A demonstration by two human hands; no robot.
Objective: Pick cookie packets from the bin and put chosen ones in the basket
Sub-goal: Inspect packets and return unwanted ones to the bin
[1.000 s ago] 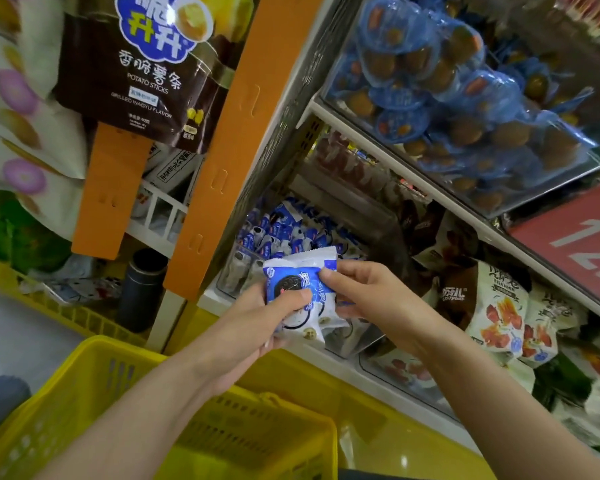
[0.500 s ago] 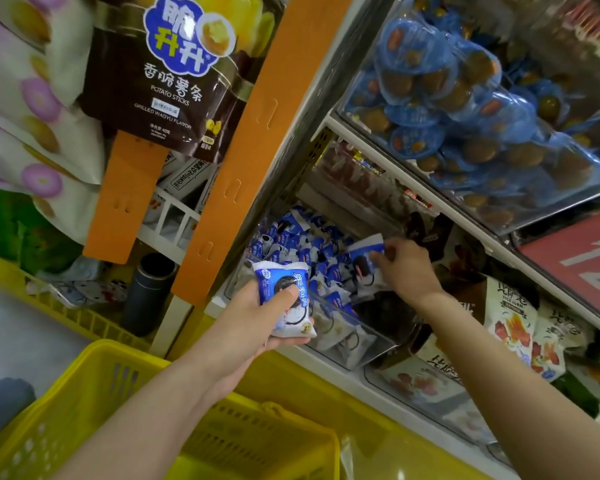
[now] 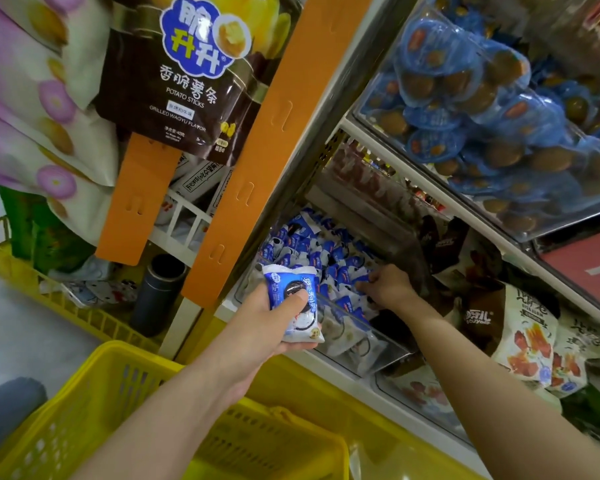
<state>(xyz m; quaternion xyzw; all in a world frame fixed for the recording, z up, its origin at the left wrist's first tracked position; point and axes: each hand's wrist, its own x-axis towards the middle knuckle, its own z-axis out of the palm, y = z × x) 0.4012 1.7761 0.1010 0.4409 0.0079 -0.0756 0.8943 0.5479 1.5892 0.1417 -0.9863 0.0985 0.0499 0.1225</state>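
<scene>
My left hand [image 3: 267, 323] grips a blue-and-white cookie packet [image 3: 293, 299] with a dark cookie printed on it, held just in front of the clear plastic bin [image 3: 378, 355]. The bin sits on the low shelf and holds several more blue-and-white packets [image 3: 326, 258]. My right hand [image 3: 387, 287] reaches into the bin with its fingers down among the packets; whether they have closed on one is hidden. The yellow basket [image 3: 94, 386] sits below my left forearm, its inside mostly out of sight.
An orange shelf post [image 3: 257, 147] stands left of the bin. A brown potato-stick bag [image 3: 184, 74] hangs above. Blue-wrapped snacks [image 3: 482, 109] fill the upper shelf. Brown and white snack bags [image 3: 520, 334] lie right of the bin. A yellow crate [image 3: 21, 271] stands far left.
My right hand left the packet held in front of me, carried another packet toward the bin, and now has its fingers down among the packets. My left hand kept its packet and rose slightly.
</scene>
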